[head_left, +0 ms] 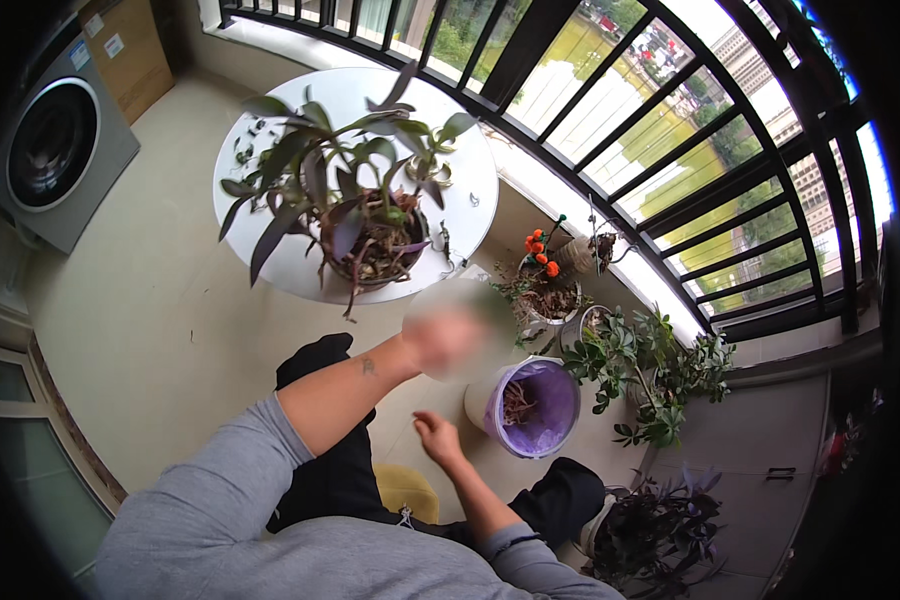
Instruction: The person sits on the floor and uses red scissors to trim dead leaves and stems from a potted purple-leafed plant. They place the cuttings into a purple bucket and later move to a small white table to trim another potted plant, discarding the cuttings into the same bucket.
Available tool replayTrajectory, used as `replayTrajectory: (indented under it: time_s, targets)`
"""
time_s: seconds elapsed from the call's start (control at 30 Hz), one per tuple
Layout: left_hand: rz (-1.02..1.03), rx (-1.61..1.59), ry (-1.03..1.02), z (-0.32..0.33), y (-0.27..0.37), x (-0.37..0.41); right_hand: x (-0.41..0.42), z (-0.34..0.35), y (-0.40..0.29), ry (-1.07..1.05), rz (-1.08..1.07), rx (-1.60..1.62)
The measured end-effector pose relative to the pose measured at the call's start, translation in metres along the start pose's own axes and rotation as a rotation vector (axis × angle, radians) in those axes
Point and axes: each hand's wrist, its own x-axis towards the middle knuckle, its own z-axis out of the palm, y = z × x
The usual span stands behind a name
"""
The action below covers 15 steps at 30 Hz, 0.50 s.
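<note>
My left hand (450, 334) reaches past the near edge of a round white table (465, 217); blur hides its fingers and anything in them. Lower down, between my knees, my right hand (436, 436) hangs with loosely curled fingers, and I see nothing in it. On the table stands a potted plant (379, 240) with long green and purple leaves and soil showing in its pot. Loose leaf scraps (247, 146) lie on the tabletop. To the right of both hands is a white bucket (484, 405) with a purple liner (559, 412); reddish stems or roots (519, 405) are inside it.
Right of the table are a pot with orange pompom-like decorations (544, 251) and a leafy green plant (652, 367). A purple-leaved plant (652, 525) sits by my right knee. Black railings (615, 172) line the window. A washing machine (60, 150) and cardboard box (131, 64) stand far left.
</note>
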Motion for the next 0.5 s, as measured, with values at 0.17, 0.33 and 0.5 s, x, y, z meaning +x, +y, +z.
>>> replayTrajectory:
  time_s: [0.17,0.33,0.5]
  targets:
    - [0.064,-0.079,0.042,0.002,-0.010,-0.011,-0.039,-0.080,-0.099,0.435,-0.128,0.052]
    - [-0.063,-0.240,0.071,-0.002,0.017,-0.014,-0.031,-0.092,-0.158,0.443,-0.258,-0.109]
    - [-0.186,-0.819,-0.004,0.024,0.007,-0.029,-0.015,-0.086,-0.170,0.444,-0.336,-0.167]
